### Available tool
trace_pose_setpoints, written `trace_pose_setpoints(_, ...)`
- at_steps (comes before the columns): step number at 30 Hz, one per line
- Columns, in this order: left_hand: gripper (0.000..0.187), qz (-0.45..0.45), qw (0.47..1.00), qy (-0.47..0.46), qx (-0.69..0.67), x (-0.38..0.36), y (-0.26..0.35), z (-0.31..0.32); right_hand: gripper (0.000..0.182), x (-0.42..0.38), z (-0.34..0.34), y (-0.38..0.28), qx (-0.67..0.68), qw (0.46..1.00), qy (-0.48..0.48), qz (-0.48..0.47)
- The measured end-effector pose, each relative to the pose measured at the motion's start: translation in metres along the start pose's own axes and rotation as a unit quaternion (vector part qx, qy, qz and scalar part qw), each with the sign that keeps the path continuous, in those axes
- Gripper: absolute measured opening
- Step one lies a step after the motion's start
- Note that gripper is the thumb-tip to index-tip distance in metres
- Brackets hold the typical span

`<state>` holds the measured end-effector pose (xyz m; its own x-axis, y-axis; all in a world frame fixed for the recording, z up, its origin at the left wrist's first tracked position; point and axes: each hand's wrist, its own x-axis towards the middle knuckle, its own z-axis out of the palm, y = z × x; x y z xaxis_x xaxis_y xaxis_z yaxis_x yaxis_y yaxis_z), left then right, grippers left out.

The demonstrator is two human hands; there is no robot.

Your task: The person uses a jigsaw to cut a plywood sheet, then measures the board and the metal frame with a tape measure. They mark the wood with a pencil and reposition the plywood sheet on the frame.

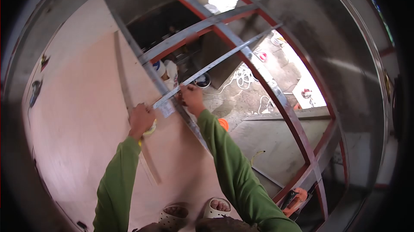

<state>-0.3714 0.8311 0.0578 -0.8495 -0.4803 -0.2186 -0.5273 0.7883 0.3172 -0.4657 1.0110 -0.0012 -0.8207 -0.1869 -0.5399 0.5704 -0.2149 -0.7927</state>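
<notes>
A silver measuring strip (215, 62) stretches diagonally from the plywood sheet (82, 115) across an opening to the far red-edged metal frame (297, 59). My left hand (141, 120) is closed at the strip's near end, over the plywood, with a yellow object (151, 127) partly showing beneath it. Farther along, my right hand (192, 97) pinches the strip beside the metal beam at the plywood's edge. A small pale label (167, 109) lies on the board between my hands.
Below the open frame are a bucket (202, 80), white cables (243, 78) and an orange round object (223, 124). An orange power tool (296, 201) rests at the lower right. My sandalled feet (217, 207) stand at the plywood's near edge. A thin wooden strip (148, 167) lies on the board.
</notes>
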Motion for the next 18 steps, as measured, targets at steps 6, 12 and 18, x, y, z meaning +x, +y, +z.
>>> trace_pose_setpoints(6,0.032,0.03,0.999,-0.026,-0.035,0.004,-0.008,0.005,0.025,-0.004,0.005,-0.006,0.025,0.999,0.017,-0.012)
trace_pose_setpoints(12,0.028,0.045,0.998,-0.007,-0.045,-0.004,-0.001,-0.003,0.024,-0.002,0.001,-0.004,0.022,1.0,0.003,-0.013)
trace_pose_setpoints(18,0.027,0.059,0.997,0.013,-0.052,-0.003,-0.008,0.0,0.023,-0.002,0.002,-0.008,0.036,0.999,-0.019,0.018)
